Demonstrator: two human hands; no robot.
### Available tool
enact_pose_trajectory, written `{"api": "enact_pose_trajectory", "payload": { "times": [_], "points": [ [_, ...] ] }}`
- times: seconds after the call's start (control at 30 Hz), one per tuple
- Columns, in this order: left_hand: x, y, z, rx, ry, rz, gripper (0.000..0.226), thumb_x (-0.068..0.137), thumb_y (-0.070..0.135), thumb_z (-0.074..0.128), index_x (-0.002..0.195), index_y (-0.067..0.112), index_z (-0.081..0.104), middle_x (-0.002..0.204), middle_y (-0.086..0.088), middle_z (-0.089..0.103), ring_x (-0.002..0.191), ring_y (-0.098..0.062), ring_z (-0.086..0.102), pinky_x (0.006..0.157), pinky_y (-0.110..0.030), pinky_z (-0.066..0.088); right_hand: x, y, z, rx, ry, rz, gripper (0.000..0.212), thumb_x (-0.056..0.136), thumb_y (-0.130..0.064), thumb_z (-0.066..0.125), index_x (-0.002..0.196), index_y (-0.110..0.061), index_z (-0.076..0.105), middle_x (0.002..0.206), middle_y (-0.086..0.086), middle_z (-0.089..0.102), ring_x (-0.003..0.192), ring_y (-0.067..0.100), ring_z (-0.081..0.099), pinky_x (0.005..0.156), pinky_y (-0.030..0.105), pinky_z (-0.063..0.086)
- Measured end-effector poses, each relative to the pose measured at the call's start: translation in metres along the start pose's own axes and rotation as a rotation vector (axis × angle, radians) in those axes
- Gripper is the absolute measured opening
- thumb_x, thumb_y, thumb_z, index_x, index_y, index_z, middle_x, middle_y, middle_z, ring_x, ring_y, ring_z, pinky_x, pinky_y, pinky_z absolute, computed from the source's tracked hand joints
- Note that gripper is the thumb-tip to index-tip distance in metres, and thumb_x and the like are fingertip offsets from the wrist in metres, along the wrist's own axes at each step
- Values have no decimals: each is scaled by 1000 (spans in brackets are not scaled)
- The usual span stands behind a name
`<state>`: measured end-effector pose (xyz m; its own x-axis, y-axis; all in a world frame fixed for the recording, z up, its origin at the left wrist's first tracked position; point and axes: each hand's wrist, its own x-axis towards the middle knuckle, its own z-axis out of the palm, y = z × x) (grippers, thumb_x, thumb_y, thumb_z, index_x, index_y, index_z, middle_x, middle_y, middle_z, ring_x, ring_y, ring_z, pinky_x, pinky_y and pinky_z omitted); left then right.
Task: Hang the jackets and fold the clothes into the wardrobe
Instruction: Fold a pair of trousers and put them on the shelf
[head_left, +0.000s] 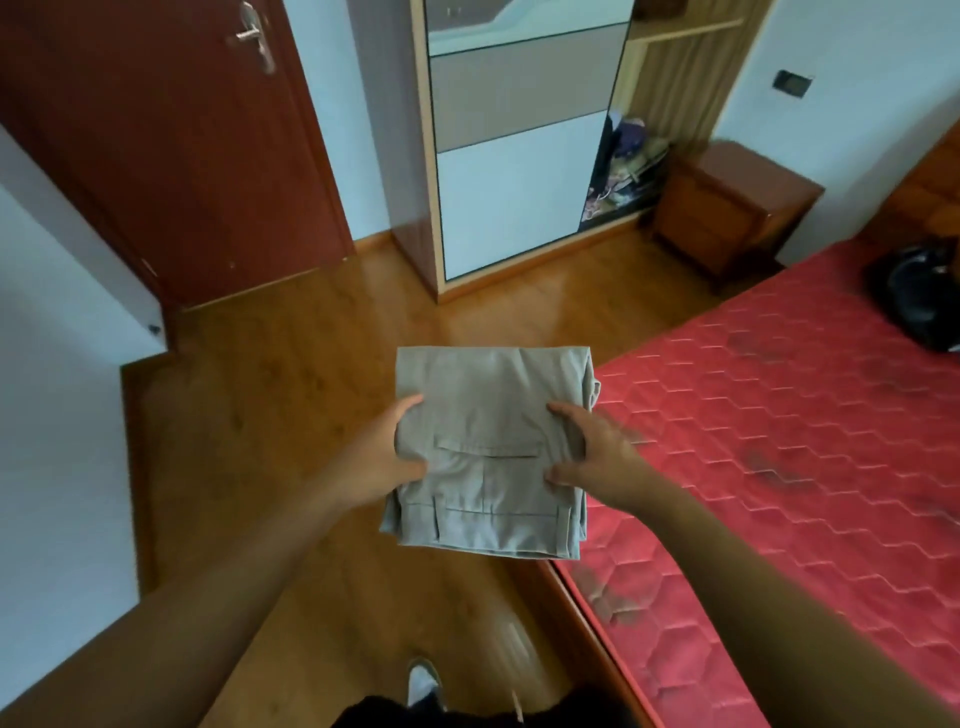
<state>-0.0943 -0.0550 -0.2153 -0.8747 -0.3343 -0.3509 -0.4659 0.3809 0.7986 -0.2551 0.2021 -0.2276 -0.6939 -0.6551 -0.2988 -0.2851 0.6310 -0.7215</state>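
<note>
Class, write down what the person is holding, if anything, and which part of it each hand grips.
A pair of folded grey trousers: the left hand grips its left edge and the right hand its right edge.

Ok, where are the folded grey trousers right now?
The folded grey trousers are mid-frame in the head view, held between the left hand and right hand over the wooden floor, just left of the red mattress, with the wardrobe ahead.

Matt grey cloth trousers (488, 415), glossy wooden floor (291, 332), quilted red mattress (779, 415)
</note>
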Motion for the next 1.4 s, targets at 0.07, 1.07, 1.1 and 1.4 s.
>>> {"api": "enact_pose_trajectory", "payload": {
  "times": [0.07,1.07,1.1,1.4],
  "points": [
    [6,-12,-40,-1,19,-12,87,85,12,76,155,34,30,137,11,51,116,-9,58,93,-28,53,27,-31,16,-3,-23,-12,89,79,-18,83,153,-31,36,131,-1,43,119,18,45,95,28,39],
    [542,87,-316,2,-82,75,87,86,6,75,155,34,30,125,21,50,99,10,52,77,-9,48,561,-144,-148,236,47,92,87,80,-21,84,151,-38,37,143,-3,42,127,23,51,103,39,51],
    [567,95,-318,5,-105,86,88,85,7,76,155,35,30,130,15,52,101,8,54,81,-11,49,576,-141,-158,241,71,112,87,79,-20,84,151,-38,38,142,-3,43,126,23,51,102,38,51],
    [799,196,-320,170,-307,279,87,84,12,75,153,41,32,136,7,57,105,-12,65,91,-30,55,692,-110,-255,380,359,306,83,80,-14,82,149,-38,42,138,-4,41,122,20,51,95,35,53]
  ]
}}
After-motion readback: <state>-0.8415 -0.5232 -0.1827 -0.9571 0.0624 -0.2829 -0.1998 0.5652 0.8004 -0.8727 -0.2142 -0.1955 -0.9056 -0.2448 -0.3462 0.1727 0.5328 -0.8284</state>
